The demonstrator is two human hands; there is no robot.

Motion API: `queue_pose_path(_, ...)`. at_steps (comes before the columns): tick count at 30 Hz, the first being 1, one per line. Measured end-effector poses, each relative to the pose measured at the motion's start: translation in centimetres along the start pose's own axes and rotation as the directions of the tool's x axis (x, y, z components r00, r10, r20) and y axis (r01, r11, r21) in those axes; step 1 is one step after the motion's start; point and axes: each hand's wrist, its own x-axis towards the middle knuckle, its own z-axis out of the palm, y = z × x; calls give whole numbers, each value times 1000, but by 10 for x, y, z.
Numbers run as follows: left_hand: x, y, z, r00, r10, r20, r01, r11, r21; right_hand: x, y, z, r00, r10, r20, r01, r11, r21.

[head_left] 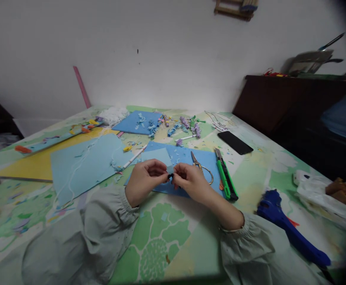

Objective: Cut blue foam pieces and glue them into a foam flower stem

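My left hand (149, 178) and my right hand (192, 181) meet fingertip to fingertip over a blue foam sheet (201, 155). Between the pinched fingers shows a small light-blue piece (170, 169), partly hidden by them. Dark spots at the fingertips are too small to make out. Just beyond my left hand a light-blue square sheet (156, 155) lies on the blue one. Scissors with gold handles (202, 168) rest right behind my right hand, and a green box cutter (225, 176) lies to their right.
A large light-blue sheet (86, 166) with white string overlaps a yellow sheet (27, 166) at left. Several curled paper pieces (175, 128) lie at the back near another blue sheet (137, 122). At right are a black phone (235, 142), a blue glue gun (291, 227) and a plastic bag (324, 198).
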Motion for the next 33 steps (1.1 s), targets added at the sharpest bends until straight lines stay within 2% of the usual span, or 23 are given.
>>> queue_pose_path(6,0,-6,2,1000,24,-7,-24,998,57,-1,0,2,1000,-31,6,31,999,-32)
queue_pose_path(14,1,-5,3,999,31,-22,-28,991,128,-1,-2,4,996,-85,-2,82,973,-215)
queue_pose_path(20,2,-5,2,999,20,-40,-15,993,116,-2,-2,3,998,-61,30,65,983,-172)
queue_pose_path(24,3,-7,1,999,24,-34,-22,997,69,-2,0,1,999,-50,-10,48,988,-150)
queue_pose_path(28,2,-6,1,999,30,34,-32,997,65,-1,3,1,998,-50,-31,47,994,-97)
queue_pose_path(33,0,-4,3,990,47,131,-68,984,162,-1,4,2,999,-40,30,41,999,-4)
